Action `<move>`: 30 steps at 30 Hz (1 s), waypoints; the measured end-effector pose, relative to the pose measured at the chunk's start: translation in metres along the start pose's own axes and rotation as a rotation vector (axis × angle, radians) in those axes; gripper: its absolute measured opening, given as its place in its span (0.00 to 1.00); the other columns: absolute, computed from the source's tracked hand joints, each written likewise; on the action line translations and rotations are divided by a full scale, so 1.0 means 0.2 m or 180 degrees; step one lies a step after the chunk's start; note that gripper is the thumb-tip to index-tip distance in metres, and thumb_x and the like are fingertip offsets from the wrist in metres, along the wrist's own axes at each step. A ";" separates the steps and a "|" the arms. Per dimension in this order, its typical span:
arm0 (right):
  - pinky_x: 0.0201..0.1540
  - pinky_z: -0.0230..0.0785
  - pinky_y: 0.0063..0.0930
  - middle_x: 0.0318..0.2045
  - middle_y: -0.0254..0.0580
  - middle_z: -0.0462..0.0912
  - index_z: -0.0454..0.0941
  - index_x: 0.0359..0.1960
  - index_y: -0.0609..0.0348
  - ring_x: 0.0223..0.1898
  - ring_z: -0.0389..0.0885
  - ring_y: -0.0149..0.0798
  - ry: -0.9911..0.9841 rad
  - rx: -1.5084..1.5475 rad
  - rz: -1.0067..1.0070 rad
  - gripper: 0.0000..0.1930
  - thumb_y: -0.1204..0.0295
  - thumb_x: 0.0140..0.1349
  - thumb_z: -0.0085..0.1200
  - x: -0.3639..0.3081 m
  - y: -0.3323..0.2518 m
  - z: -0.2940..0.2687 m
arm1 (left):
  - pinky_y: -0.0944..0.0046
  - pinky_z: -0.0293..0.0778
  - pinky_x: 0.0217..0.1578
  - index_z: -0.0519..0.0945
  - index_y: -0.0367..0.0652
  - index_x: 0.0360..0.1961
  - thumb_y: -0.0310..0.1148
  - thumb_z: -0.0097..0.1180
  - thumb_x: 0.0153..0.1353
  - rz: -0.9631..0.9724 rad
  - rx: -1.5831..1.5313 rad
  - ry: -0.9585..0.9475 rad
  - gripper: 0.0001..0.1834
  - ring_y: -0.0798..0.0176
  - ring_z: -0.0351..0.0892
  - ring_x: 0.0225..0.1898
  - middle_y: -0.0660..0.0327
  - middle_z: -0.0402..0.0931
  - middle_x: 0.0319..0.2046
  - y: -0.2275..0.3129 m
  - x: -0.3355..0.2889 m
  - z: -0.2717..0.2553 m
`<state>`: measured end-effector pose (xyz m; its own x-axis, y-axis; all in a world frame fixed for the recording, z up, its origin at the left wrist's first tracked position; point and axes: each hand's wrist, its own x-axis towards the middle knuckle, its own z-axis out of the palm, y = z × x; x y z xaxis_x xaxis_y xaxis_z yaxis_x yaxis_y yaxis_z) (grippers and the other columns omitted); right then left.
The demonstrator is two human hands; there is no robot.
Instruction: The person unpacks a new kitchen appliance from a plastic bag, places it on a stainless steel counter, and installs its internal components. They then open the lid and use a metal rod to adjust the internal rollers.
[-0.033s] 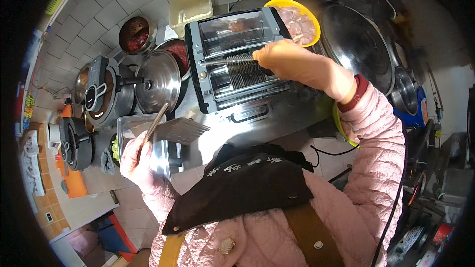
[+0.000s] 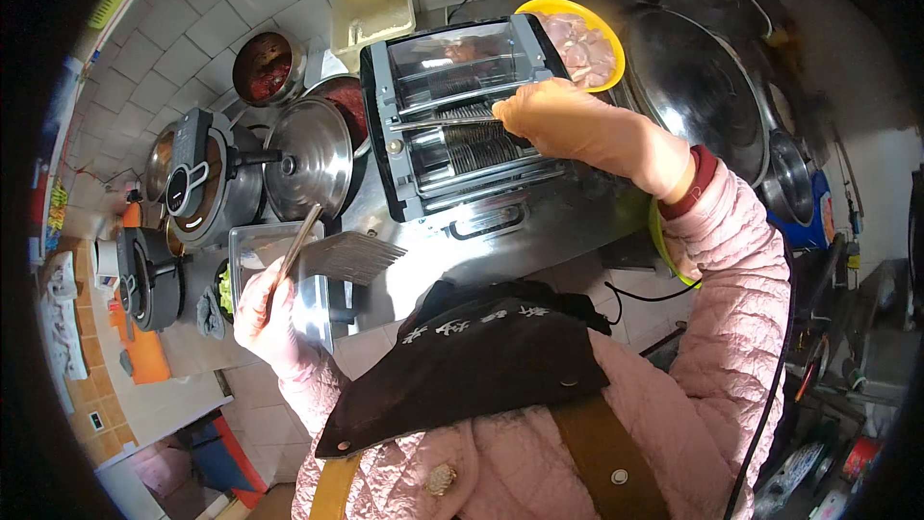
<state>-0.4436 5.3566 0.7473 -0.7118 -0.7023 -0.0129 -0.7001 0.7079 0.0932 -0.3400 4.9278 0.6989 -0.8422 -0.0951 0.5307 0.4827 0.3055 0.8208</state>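
Observation:
A meat-slicing machine [image 2: 378, 125] with a grey frame and a clear top cover stands on the steel counter in front of me. Rows of round blades [image 2: 474, 148] show in its opening. My right hand [image 2: 563, 123], which seems to wear a thin glove, is closed on the right end of a metal bar [image 2: 438, 122] lying across the opening above the blades. Its grip hides that end. At the left, my left hand [image 2: 264, 313] grips the bar of a steel comb [image 2: 353, 258], whose long teeth point right, above the counter's front edge.
Pale raw meat fills a yellow basin [image 2: 619, 56] behind the machine. Left of it are a lidded steel pot [image 2: 313, 149], a bowl of red sauce [image 2: 267, 69] and dark cookers [image 2: 226, 183]. A clear plastic box [image 2: 252, 243] sits beside my left hand. A large wok [image 2: 693, 87] lies right.
The bar in my right hand has tipped slightly above the blades. The comb in my left hand has shifted a little; both hands stay nearly in place.

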 end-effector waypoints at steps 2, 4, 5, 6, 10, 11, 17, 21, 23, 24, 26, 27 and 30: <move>0.33 0.76 0.40 0.24 0.52 0.81 0.75 0.34 0.63 0.30 0.84 0.56 -0.0085 0.0058 -0.0024 0.08 0.80 0.51 0.57 0.00 0.01 -0.03 | 0.68 0.72 0.47 0.85 0.30 0.45 0.17 0.62 0.57 -0.0119 -0.0013 0.0114 0.13 0.67 0.80 0.41 0.55 0.84 0.41 0.01 -0.02 -0.02; 0.33 0.76 0.40 0.24 0.52 0.80 0.75 0.33 0.63 0.30 0.84 0.56 -0.0043 0.0395 -0.0014 0.08 0.80 0.51 0.57 0.01 0.02 -0.04 | 0.68 0.72 0.47 0.85 0.30 0.45 0.18 0.63 0.57 -0.0147 0.0051 0.0128 0.13 0.66 0.80 0.41 0.55 0.84 0.41 0.02 -0.03 -0.03; 0.32 0.76 0.39 0.23 0.51 0.80 0.75 0.33 0.62 0.30 0.85 0.54 -0.0031 0.0669 0.0090 0.07 0.80 0.51 0.57 0.02 0.03 -0.04 | 0.67 0.73 0.47 0.85 0.30 0.45 0.18 0.63 0.57 -0.0108 0.0020 0.0121 0.13 0.66 0.80 0.41 0.55 0.84 0.41 0.01 -0.03 -0.02; 0.32 0.76 0.38 0.23 0.50 0.80 0.75 0.32 0.61 0.29 0.85 0.53 -0.0139 0.0938 0.0257 0.06 0.79 0.52 0.57 0.02 0.03 -0.03 | 0.67 0.73 0.47 0.85 0.30 0.45 0.18 0.63 0.57 -0.0129 0.0105 0.0177 0.13 0.66 0.80 0.41 0.55 0.84 0.41 0.01 -0.03 -0.02; 0.30 0.76 0.34 0.22 0.46 0.81 0.75 0.30 0.58 0.28 0.86 0.47 0.0266 0.0010 0.0150 0.04 0.78 0.53 0.57 0.01 0.02 0.01 | 0.68 0.74 0.44 0.85 0.30 0.43 0.14 0.63 0.53 -0.0007 0.0097 0.0217 0.14 0.65 0.81 0.39 0.54 0.85 0.39 -0.02 0.00 0.04; 0.30 0.77 0.34 0.22 0.46 0.81 0.75 0.30 0.58 0.28 0.86 0.46 0.0378 -0.0087 0.0156 0.04 0.78 0.53 0.57 0.02 0.02 0.02 | 0.68 0.74 0.42 0.85 0.30 0.42 0.13 0.63 0.51 -0.0017 0.0084 0.0234 0.15 0.64 0.80 0.38 0.53 0.85 0.38 -0.02 0.01 0.06; 0.31 0.79 0.31 0.29 0.41 0.84 0.77 0.39 0.57 0.33 0.86 0.41 0.0512 -0.0529 0.0548 0.11 0.79 0.52 0.56 0.09 0.10 0.04 | 0.66 0.75 0.45 0.85 0.29 0.40 0.12 0.64 0.51 -0.0074 0.0087 0.0168 0.14 0.62 0.81 0.39 0.52 0.85 0.39 -0.01 0.03 0.08; 0.32 0.79 0.31 0.30 0.41 0.83 0.77 0.40 0.57 0.34 0.86 0.42 0.0282 -0.0479 0.0520 0.12 0.79 0.52 0.57 0.09 0.09 0.04 | 0.66 0.75 0.46 0.84 0.29 0.39 0.13 0.64 0.51 -0.0087 0.0025 0.0295 0.12 0.61 0.81 0.40 0.51 0.85 0.39 -0.02 0.02 0.07; 0.33 0.79 0.31 0.30 0.41 0.83 0.77 0.41 0.58 0.35 0.86 0.42 -0.0023 -0.0421 0.0501 0.13 0.79 0.52 0.58 0.08 0.05 0.02 | 0.66 0.75 0.46 0.84 0.28 0.39 0.13 0.64 0.51 -0.0070 0.0089 0.0284 0.13 0.61 0.81 0.40 0.51 0.85 0.39 -0.03 0.02 0.06; 0.33 0.79 0.31 0.30 0.41 0.83 0.77 0.41 0.58 0.35 0.86 0.42 -0.0090 -0.0294 0.0435 0.13 0.79 0.52 0.58 0.06 0.04 0.01 | 0.66 0.75 0.46 0.84 0.28 0.39 0.13 0.65 0.51 -0.0026 0.0084 0.0299 0.13 0.61 0.81 0.40 0.51 0.85 0.39 -0.03 0.01 0.06; 0.33 0.79 0.31 0.30 0.41 0.84 0.77 0.41 0.57 0.35 0.86 0.41 -0.0344 -0.0004 0.0299 0.13 0.78 0.52 0.59 0.03 0.02 -0.03 | 0.66 0.75 0.46 0.85 0.29 0.40 0.13 0.65 0.51 -0.0017 0.0134 0.0284 0.13 0.61 0.82 0.40 0.51 0.85 0.39 -0.04 0.01 0.05; 0.33 0.79 0.30 0.30 0.41 0.83 0.77 0.41 0.57 0.35 0.86 0.41 -0.0337 -0.0027 0.0258 0.13 0.77 0.52 0.59 0.03 0.03 -0.04 | 0.66 0.75 0.46 0.85 0.29 0.40 0.13 0.65 0.51 0.0007 0.0139 0.0280 0.13 0.61 0.82 0.40 0.50 0.85 0.39 -0.04 0.01 0.05; 0.34 0.78 0.34 0.30 0.44 0.83 0.77 0.38 0.57 0.35 0.85 0.45 0.0114 0.0024 0.0140 0.11 0.78 0.52 0.58 0.03 0.05 -0.06 | 0.65 0.75 0.47 0.85 0.29 0.41 0.13 0.65 0.51 -0.0132 -0.0067 0.0312 0.14 0.61 0.82 0.41 0.50 0.85 0.40 -0.05 0.01 0.05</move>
<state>-0.4543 5.3582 0.7593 -0.7395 -0.6726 0.0268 -0.6687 0.7387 0.0853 -0.3486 4.9333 0.6903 -0.8345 -0.1997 0.5135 0.4537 0.2797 0.8461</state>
